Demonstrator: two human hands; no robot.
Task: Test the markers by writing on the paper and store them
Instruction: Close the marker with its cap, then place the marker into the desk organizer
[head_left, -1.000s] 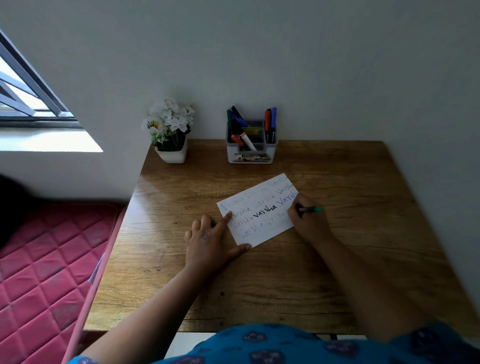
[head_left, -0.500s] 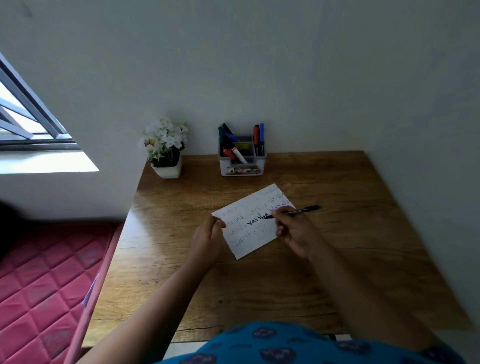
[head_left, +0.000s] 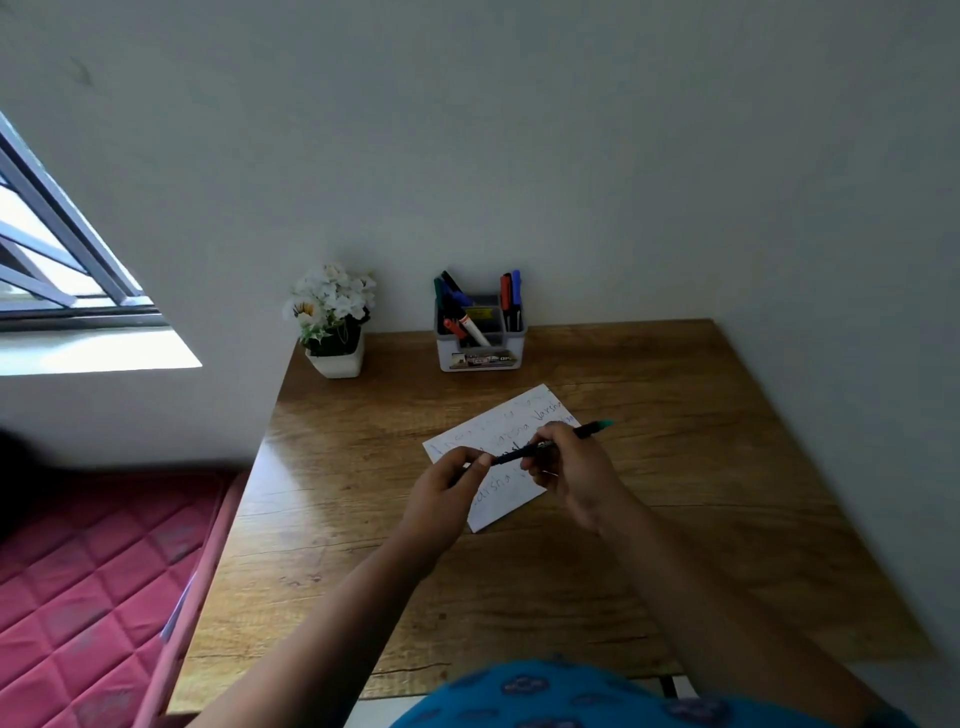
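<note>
A white paper (head_left: 519, 415) with lines of handwriting lies on the wooden table (head_left: 675, 467). Above it my right hand (head_left: 576, 475) grips a black marker with a green end (head_left: 597, 427), held nearly level. My left hand (head_left: 447, 493) pinches the marker's other end near its tip; whether a cap sits there is hidden by the fingers. Both hands are lifted off the paper. A grey holder (head_left: 480, 343) at the table's back edge carries several markers in red, blue, green and black.
A white pot of white flowers (head_left: 332, 322) stands at the back left corner. Walls close the table at the back and right. A red quilted mattress (head_left: 78, 597) lies beyond the table's left edge, under a window (head_left: 47, 260).
My left hand left the paper and came up to the marker's tip end. My right hand stopped writing and raised the marker level above the sheet. The camera tilted upward.
</note>
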